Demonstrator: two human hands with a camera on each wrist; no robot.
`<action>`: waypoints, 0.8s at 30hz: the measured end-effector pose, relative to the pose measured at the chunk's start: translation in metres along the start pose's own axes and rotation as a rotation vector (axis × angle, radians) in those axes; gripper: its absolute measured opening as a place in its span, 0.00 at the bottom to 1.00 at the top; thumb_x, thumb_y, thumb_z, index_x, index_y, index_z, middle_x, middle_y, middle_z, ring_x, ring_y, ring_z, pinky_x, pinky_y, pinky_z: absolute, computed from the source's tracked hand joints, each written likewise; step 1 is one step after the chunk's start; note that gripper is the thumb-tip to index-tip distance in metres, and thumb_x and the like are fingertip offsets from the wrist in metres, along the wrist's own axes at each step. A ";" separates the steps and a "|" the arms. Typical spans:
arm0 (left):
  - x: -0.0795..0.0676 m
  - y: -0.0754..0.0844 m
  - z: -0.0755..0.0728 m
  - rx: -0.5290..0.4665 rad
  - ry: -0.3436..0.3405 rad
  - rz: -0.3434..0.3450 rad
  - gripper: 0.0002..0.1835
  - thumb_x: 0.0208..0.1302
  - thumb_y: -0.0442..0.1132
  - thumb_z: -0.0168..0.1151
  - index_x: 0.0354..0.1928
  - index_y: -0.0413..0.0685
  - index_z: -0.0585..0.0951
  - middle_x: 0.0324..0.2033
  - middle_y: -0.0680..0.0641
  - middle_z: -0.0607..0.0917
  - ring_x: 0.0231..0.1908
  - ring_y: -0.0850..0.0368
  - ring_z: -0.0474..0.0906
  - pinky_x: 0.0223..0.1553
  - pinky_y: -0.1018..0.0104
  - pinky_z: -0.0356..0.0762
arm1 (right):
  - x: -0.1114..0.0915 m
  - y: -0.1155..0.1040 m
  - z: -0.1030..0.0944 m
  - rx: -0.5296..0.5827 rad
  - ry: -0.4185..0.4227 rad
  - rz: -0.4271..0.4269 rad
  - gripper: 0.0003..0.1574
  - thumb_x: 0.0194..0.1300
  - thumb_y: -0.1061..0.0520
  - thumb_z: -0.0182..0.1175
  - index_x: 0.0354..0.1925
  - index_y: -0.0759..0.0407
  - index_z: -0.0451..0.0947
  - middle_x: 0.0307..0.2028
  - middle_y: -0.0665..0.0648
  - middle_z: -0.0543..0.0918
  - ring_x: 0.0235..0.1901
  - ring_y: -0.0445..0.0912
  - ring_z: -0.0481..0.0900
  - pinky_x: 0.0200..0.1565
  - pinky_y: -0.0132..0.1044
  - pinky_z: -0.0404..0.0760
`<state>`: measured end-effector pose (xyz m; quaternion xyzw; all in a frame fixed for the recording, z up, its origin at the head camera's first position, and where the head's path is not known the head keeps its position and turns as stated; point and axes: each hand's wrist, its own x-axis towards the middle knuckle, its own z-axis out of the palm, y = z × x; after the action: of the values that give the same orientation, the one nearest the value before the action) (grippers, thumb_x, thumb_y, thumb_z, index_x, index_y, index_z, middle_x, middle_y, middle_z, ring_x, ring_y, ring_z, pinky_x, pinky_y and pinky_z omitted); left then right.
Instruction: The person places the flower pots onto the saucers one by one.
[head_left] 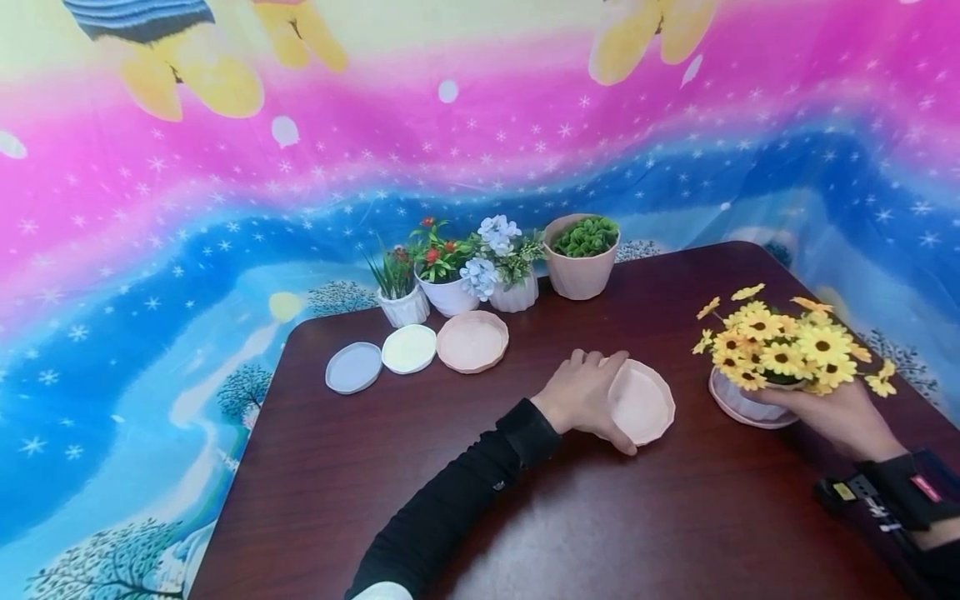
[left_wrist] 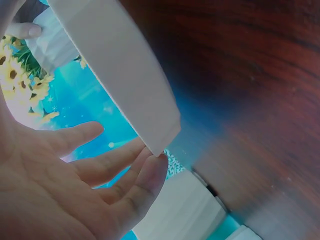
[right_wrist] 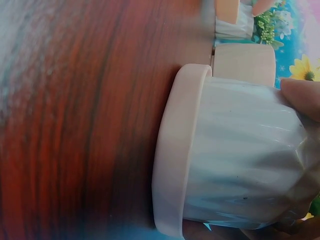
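My left hand (head_left: 583, 398) grips a pale pink faceted saucer (head_left: 647, 403) by its rim, thumb at the near side and fingers at the far side. Close up in the left wrist view, the saucer's side wall (left_wrist: 120, 65) stands just off the table at the fingertips. At the right, my right hand (head_left: 843, 419) holds a white fluted pot (head_left: 738, 397) of yellow daisy-like flowers (head_left: 783, 350). That pot sits inside a pink saucer (right_wrist: 175, 150) on the table, as the right wrist view shows. Part of the right hand is hidden behind the flowers and pot.
Along the back edge stand a grassy plant pot (head_left: 405, 308), a red-flowered pot (head_left: 452, 296), a blue-flowered pot (head_left: 517, 293) and a larger pink pot (head_left: 581, 271). Before them lie a grey saucer (head_left: 354, 368), a white saucer (head_left: 409, 349) and a pink saucer (head_left: 472, 342).
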<state>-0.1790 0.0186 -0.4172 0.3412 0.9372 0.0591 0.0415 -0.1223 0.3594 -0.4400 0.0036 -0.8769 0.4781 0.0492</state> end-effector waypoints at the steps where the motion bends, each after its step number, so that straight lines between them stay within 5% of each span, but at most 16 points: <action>1: 0.000 0.000 0.000 0.010 -0.003 -0.003 0.74 0.33 0.79 0.82 0.83 0.56 0.62 0.65 0.49 0.78 0.58 0.51 0.72 0.55 0.63 0.76 | 0.000 0.000 0.000 0.006 0.003 -0.010 0.54 0.69 0.55 0.75 0.83 0.52 0.57 0.55 0.25 0.69 0.50 0.19 0.65 0.45 0.16 0.68; 12: -0.003 -0.001 0.006 0.052 -0.024 -0.031 0.73 0.32 0.79 0.82 0.82 0.58 0.63 0.65 0.50 0.78 0.58 0.51 0.73 0.55 0.64 0.76 | 0.003 -0.004 0.005 0.097 -0.012 -0.130 0.55 0.68 0.68 0.71 0.82 0.43 0.58 0.58 0.25 0.71 0.53 0.19 0.70 0.47 0.16 0.72; 18: -0.004 -0.003 0.006 0.084 -0.053 -0.037 0.75 0.34 0.81 0.79 0.84 0.59 0.59 0.69 0.51 0.75 0.61 0.52 0.71 0.60 0.63 0.74 | 0.004 -0.006 0.006 0.071 -0.004 -0.135 0.52 0.69 0.65 0.73 0.80 0.39 0.60 0.58 0.26 0.71 0.53 0.19 0.70 0.48 0.15 0.71; 21: -0.006 -0.004 0.006 0.080 -0.059 -0.040 0.76 0.34 0.82 0.79 0.85 0.60 0.57 0.70 0.50 0.74 0.63 0.51 0.70 0.62 0.64 0.73 | 0.006 -0.009 0.005 0.026 -0.015 -0.087 0.53 0.68 0.60 0.75 0.82 0.45 0.59 0.62 0.39 0.74 0.54 0.22 0.69 0.47 0.17 0.70; 24: -0.008 -0.005 0.006 0.056 -0.061 -0.043 0.78 0.33 0.82 0.79 0.86 0.60 0.55 0.71 0.49 0.72 0.64 0.50 0.70 0.62 0.62 0.73 | 0.005 -0.015 -0.002 -0.054 -0.093 0.024 0.61 0.68 0.51 0.76 0.85 0.59 0.50 0.71 0.61 0.70 0.59 0.37 0.71 0.54 0.32 0.74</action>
<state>-0.1754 0.0098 -0.4235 0.3239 0.9438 0.0214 0.0618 -0.1268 0.3526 -0.4258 0.0139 -0.8907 0.4543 0.0028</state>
